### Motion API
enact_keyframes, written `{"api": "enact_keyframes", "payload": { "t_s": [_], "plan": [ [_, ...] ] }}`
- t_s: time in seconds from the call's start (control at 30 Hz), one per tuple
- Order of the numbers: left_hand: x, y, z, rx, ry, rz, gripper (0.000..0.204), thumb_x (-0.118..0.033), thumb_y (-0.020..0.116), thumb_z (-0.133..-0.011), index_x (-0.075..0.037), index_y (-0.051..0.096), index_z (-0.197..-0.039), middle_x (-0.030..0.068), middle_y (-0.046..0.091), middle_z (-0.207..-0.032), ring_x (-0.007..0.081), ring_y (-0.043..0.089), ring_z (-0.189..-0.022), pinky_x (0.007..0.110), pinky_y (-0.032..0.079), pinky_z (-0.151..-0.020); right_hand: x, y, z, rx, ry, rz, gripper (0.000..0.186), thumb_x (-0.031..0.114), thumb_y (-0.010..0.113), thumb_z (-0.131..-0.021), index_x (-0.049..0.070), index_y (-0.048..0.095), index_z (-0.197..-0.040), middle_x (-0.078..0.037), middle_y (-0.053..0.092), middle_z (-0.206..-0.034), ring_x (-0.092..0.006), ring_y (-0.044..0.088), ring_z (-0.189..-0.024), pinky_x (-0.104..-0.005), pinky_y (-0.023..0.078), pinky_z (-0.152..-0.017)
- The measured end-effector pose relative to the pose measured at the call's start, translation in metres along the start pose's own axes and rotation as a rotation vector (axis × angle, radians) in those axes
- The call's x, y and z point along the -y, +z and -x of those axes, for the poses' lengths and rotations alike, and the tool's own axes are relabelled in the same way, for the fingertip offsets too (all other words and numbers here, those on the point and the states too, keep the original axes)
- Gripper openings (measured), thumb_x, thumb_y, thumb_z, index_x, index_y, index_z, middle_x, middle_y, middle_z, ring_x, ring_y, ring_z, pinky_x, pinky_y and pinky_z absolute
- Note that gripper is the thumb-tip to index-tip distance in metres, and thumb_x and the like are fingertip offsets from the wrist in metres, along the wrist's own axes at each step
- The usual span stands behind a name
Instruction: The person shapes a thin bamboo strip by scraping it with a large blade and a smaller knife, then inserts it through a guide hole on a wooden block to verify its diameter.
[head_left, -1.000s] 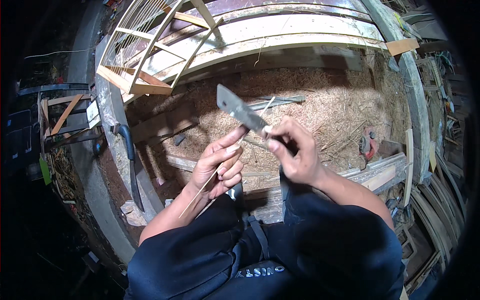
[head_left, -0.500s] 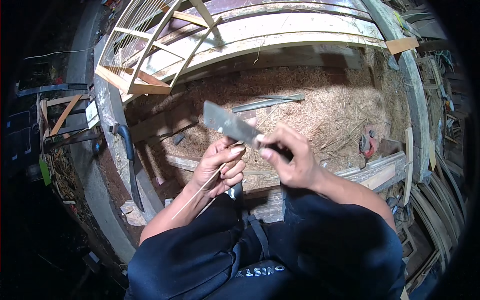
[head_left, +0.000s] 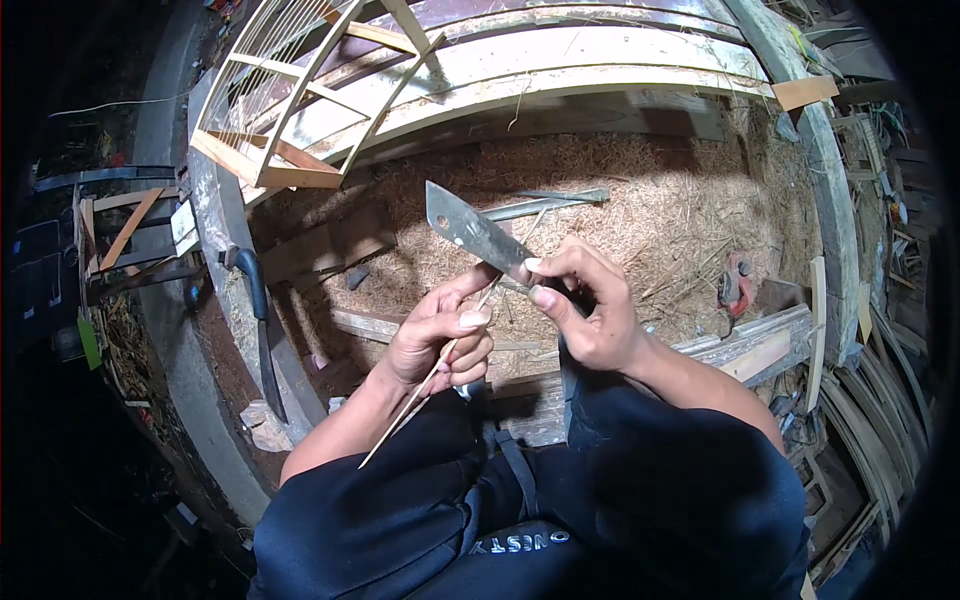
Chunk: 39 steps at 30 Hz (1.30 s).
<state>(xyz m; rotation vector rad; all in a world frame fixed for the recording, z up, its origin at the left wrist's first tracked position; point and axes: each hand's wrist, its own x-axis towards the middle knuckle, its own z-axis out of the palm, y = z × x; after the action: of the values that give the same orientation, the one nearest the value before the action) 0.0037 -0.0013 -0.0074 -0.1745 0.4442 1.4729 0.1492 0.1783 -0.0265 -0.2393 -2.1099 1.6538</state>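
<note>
Pinched in my left hand (head_left: pixel 440 338) are thin wooden sticks (head_left: pixel 408 405), their tails slanting down toward my lap. My right hand (head_left: pixel 590 305) grips a flat, dark metal blade (head_left: pixel 468 225) near its lower right end, with thumb and fingers on either side. The broad end of that blade, with a hole near the corner, points up and left. Its lower part crosses close to the upper tips of the sticks; whether they touch I cannot tell.
A curved wooden frame with thin bars (head_left: pixel 300 100) stands on pale planks (head_left: pixel 600 62) at the far left. A dark-handled saw (head_left: pixel 258 300) hangs on the left beam. Shavings (head_left: pixel 640 230) cover the ground ahead, with a red tool (head_left: pixel 738 290) at right. Bent strips (head_left: pixel 870 420) lie far right.
The blade has come to rest from a blur and tilts more steeply. My right hand has shifted slightly. The sticks' tails now reach lower, closer to my lap.
</note>
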Motion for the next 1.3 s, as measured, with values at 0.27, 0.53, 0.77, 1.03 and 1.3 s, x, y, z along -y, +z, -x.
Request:
{"api": "enact_keyframes", "payload": {
  "t_s": [0.27,0.53,0.77,1.03,1.3],
  "plan": [
    [0.001,0.0,0.002,-0.059,0.023,-0.067,0.078,-0.004,0.057,-0.098,-0.01,0.015,-0.164,0.0013,0.041,-0.053,0.0082,0.038,-0.041,0.024,0.03,-0.039,-0.007,-0.001,-0.001,-0.046,-0.001,0.049,0.015,0.004,0.071,-0.091,-0.001,0.064,-0.103,-0.009,0.061,-0.084,-0.0138,0.051,-0.067,-0.0293,0.04,-0.058],
    [0.001,0.001,0.002,-0.085,0.029,-0.12,0.082,-0.002,0.06,-0.096,-0.006,0.014,-0.164,-0.0006,0.044,-0.054,0.0063,0.039,-0.042,0.025,0.031,-0.04,-0.008,-0.007,-0.003,-0.063,0.163,0.044,0.012,0.004,0.07,-0.091,0.0,0.064,-0.1,-0.007,0.063,-0.087,-0.0112,0.048,-0.065,-0.0279,0.038,-0.058],
    [-0.001,0.007,0.001,-0.038,-0.002,-0.229,0.081,-0.005,0.063,-0.095,-0.004,0.02,-0.163,-0.0013,0.043,-0.054,0.0074,0.039,-0.044,0.026,0.033,-0.042,-0.042,-0.019,-0.004,-0.15,0.228,0.041,0.009,0.007,0.065,-0.097,0.003,0.062,-0.105,-0.004,0.058,-0.081,-0.0081,0.051,-0.065,-0.0253,0.038,-0.054],
    [-0.009,0.018,0.002,-0.08,0.086,-0.784,0.078,-0.007,0.066,-0.096,-0.002,0.025,-0.162,-0.0115,0.035,-0.06,-0.0001,0.028,-0.054,0.021,0.024,-0.053,-0.017,-0.038,-0.027,-0.281,0.571,-0.836,0.042,0.023,0.056,-0.107,-0.005,0.048,-0.136,-0.007,0.059,-0.098,-0.0037,0.048,-0.053,-0.0188,0.038,-0.039],
    [-0.01,0.014,0.0,-0.111,0.078,-0.846,0.079,-0.006,0.068,-0.092,0.004,0.028,-0.159,-0.0103,0.037,-0.058,0.0011,0.035,-0.052,0.021,0.028,-0.052,-0.008,-0.036,-0.024,-0.22,0.662,-0.759,0.034,0.01,0.068,-0.099,-0.003,0.056,-0.129,-0.004,0.062,-0.089,-0.0038,0.05,-0.055,-0.0197,0.04,-0.044]
  ]
}}
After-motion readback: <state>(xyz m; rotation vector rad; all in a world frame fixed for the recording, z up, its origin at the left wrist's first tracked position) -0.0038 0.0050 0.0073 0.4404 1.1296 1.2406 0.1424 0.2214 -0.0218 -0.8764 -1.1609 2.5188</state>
